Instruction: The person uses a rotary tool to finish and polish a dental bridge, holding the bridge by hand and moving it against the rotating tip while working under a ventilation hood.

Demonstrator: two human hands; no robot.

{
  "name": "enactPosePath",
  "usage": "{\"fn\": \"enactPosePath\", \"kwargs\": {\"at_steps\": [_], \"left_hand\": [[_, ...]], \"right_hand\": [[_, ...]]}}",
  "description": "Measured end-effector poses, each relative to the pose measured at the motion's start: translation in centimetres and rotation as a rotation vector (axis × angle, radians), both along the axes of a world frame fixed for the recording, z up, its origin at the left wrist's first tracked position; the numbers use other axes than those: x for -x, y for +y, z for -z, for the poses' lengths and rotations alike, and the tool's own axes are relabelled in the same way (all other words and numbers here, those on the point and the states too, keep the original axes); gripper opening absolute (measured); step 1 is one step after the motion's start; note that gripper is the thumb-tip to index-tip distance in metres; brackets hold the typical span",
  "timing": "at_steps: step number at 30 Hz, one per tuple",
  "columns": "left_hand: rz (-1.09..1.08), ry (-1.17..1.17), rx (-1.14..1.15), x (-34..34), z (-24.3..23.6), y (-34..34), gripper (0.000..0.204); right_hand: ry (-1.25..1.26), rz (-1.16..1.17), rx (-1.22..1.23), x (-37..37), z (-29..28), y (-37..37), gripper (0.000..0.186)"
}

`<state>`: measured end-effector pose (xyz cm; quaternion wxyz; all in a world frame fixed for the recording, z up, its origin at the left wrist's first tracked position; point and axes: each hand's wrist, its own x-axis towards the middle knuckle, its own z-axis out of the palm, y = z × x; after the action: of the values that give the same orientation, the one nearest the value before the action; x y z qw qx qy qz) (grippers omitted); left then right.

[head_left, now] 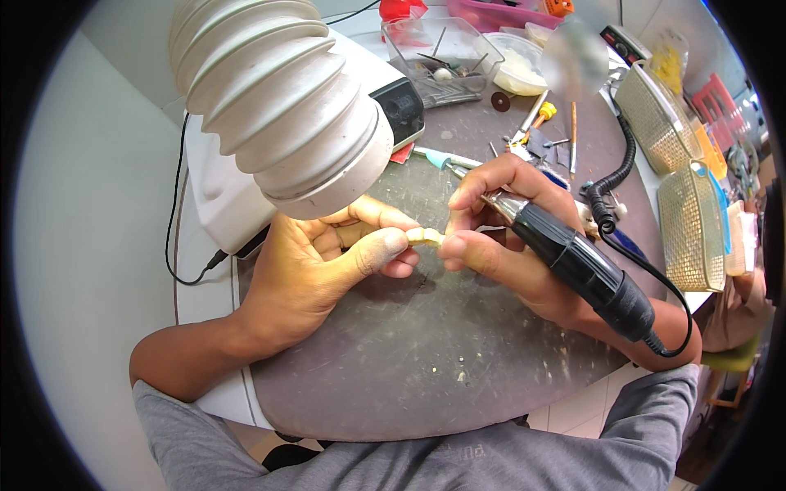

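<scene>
Over the dark grey bench mat [368,352], a small pale-yellow dental bridge [425,236] shaped like a row of teeth spans the gap between my hands. Its left end is pinched between the thumb and fingers of my left hand [315,262]. My right hand [512,266] holds a black rotary handpiece [577,258] that lies slantwise across it, metal nose toward the upper left. The thumb and fingertips of this hand also meet the bridge's right end. Whether a bur sits in the nose is hard to make out behind the fingers.
A ribbed white suction hose [278,106] hangs just above my left hand, beside a white machine [217,176]. Behind lie a clear tray [401,82] of small tools, a round tub [520,65] and a brush [573,139]. Mesh baskets [688,233] and a coiled cord [616,180] stand right.
</scene>
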<state>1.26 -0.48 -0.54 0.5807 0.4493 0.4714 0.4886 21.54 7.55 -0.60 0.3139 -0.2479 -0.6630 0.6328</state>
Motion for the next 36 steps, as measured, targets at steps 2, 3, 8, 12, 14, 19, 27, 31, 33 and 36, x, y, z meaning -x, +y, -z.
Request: {"fn": "enactPosePath", "kwargs": {"at_steps": [2, 3, 8, 12, 14, 19, 27, 31, 33, 36], "left_hand": [[-0.012, -0.021, 0.001, -0.1, 0.0, -0.1, 0.010], [-0.018, -0.031, 0.002, -0.1, -0.1, -0.1, 0.010], [0.005, -0.060, 0.039, 0.2, -0.3, -0.1, 0.011], [0.017, -0.046, -0.002, 0.1, -0.3, -0.1, 0.010], [0.025, -0.027, 0.003, -0.1, -0.5, -0.2, 0.009], [0.071, -0.043, 0.035, 0.3, -0.4, -0.2, 0.008], [0.069, -0.168, 0.083, 0.8, -0.5, 0.1, 0.014], [0.109, -0.062, -0.062, 0.3, 0.1, -0.1, 0.025], [0.106, -0.050, -0.082, 0.3, 0.2, -0.1, 0.022], [0.083, -0.072, -0.147, 0.3, 0.7, 0.0, 0.016]], "right_hand": [[0.010, -0.008, 0.020, 0.0, -0.1, 0.1, 0.024], [0.016, -0.012, 0.030, 0.1, -0.1, 0.1, 0.024], [0.056, -0.032, 0.049, 0.2, 0.0, 0.2, 0.023], [0.049, -0.023, 0.074, 0.3, 0.0, 0.2, 0.023], [0.060, -0.031, 0.061, 0.2, 0.2, 0.2, 0.023], [0.046, -0.040, 0.067, 0.3, 0.1, 0.2, 0.023], [0.055, -0.033, 0.174, 0.1, 0.0, 0.3, 0.024], [0.050, -0.060, 0.297, 0.4, -0.6, 0.4, 0.023], [0.027, -0.068, 0.274, 0.5, -0.7, 0.2, 0.023], [0.019, -0.088, 0.214, 0.7, -0.5, -0.2, 0.023]]}}
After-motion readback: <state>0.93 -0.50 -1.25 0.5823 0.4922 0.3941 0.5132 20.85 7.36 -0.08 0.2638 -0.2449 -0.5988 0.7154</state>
